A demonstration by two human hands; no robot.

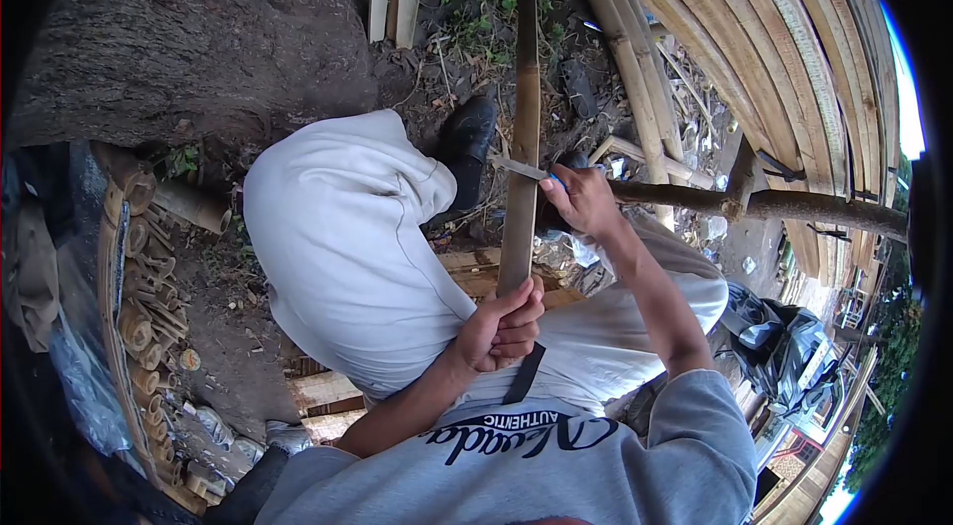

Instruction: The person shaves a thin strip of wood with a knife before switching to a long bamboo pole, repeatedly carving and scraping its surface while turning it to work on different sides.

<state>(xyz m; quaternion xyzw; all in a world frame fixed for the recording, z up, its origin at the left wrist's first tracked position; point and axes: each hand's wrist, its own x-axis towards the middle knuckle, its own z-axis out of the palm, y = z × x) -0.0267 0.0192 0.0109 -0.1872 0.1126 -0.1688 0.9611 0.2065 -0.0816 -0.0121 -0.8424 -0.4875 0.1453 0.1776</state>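
A long bamboo strip [523, 128] runs from the top of the view down between the knees. My left hand [504, 328] is closed around its lower end, near the lap. Higher up and to the right, my right hand [581, 196] grips a knife [521, 168] with a bit of blue at its handle. The knife's blade lies across the strip and points left. Part of the handle is hidden inside my right fingers.
A thick tree trunk [189, 29] fills the upper left. Long bamboo slats [774, 39] lean at the upper right, above a horizontal pole [814, 207]. Cut bamboo pieces [144, 327] are stacked at left. A black plastic bag [784, 341] lies at right.
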